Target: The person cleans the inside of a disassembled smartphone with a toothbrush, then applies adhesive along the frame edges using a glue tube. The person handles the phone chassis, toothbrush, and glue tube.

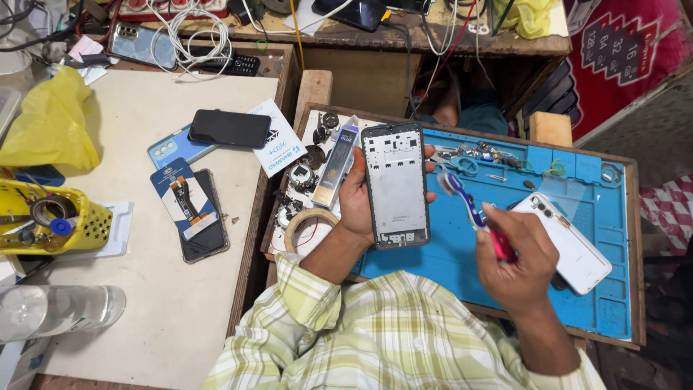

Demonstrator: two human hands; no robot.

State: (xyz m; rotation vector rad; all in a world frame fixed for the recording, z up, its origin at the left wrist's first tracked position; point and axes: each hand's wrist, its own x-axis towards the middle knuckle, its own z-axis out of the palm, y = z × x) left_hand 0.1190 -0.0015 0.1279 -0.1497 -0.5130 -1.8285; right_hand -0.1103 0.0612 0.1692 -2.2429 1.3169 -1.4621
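The yellow perforated basket (pixel 86 227), far off to the left of your grip, holds a tape ring and small tools. Your left hand (pixel 359 198) is clamped around the phone frame (pixel 395 185), fingers wrapping its edges, holding it above the blue work mat (pixel 447 242). Its long axis runs away from you, top end farthest. It is grey with a dark rim, screen removed, small holes along the top. Your right hand (pixel 514 261) pinches a toothbrush (pixel 473 211), bristles pointing toward the frame.
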